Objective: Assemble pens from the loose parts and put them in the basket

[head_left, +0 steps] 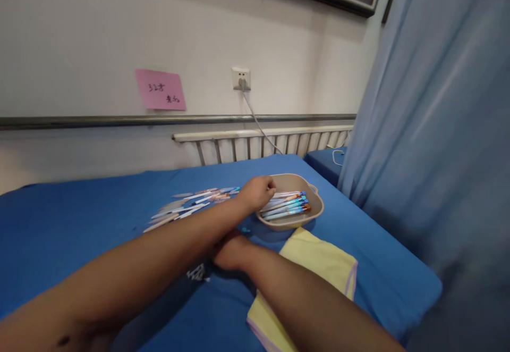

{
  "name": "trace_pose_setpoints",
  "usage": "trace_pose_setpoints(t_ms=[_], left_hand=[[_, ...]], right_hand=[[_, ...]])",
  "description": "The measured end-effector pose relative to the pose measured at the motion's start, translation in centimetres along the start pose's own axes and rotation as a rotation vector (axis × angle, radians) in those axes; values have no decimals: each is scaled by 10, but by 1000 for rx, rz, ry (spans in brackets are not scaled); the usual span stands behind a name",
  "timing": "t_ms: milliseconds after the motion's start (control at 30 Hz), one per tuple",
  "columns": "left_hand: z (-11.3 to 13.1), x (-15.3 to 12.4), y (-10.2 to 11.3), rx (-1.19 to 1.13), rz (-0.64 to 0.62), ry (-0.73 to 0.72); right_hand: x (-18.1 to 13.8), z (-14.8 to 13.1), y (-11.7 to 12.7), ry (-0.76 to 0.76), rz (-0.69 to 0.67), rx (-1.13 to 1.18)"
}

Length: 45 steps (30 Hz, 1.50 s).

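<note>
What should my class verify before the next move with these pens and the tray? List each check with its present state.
1. Left hand reaches the tray: ok, a closed fist at its near rim.
2. Left fingers holding a pen: cannot tell, the fist hides it.
3. Pens in tray lie inside, roughly side by side: ok.
4. Loose pens gathered: not ok, scattered on the blue sheet.
5. Right hand free: cannot tell, mostly hidden under the left forearm.

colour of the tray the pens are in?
Plain beige, no pattern. The tray shows best in the head view.
</note>
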<state>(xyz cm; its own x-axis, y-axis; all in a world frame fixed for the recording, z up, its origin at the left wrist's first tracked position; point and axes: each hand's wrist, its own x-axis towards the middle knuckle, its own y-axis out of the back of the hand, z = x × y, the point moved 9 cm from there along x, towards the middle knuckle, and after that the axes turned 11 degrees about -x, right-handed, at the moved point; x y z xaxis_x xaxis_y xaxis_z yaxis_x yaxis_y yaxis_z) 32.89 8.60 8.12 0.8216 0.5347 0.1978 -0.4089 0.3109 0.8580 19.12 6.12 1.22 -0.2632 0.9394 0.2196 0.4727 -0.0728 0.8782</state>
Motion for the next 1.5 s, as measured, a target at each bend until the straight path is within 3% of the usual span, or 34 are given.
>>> trace_pose_setpoints(t_ms=[133,267,367,467,633,967,1167,1500], left_hand=[[-33,-72,55,-158,148,22],[-111,-178,96,-257,339,270],[-167,-247,111,-228,453,452],[-200,-281,117,-246,530,557],[-207,-275,114,-218,497,508],[-178,-235,94,-15,353,203],[-201,-202,90,39,203,362],[-204,-205,80,-143,72,368]], right_hand=[[-3,34,10,-243,206,302],[-10,56,19,-357,380,555],[-16,62,20,-400,419,577],[-20,61,15,-396,402,545],[-23,58,5,-372,350,522],[-22,56,0,-380,321,565],[-20,55,0,-375,321,593],[-17,51,-5,-334,275,594]])
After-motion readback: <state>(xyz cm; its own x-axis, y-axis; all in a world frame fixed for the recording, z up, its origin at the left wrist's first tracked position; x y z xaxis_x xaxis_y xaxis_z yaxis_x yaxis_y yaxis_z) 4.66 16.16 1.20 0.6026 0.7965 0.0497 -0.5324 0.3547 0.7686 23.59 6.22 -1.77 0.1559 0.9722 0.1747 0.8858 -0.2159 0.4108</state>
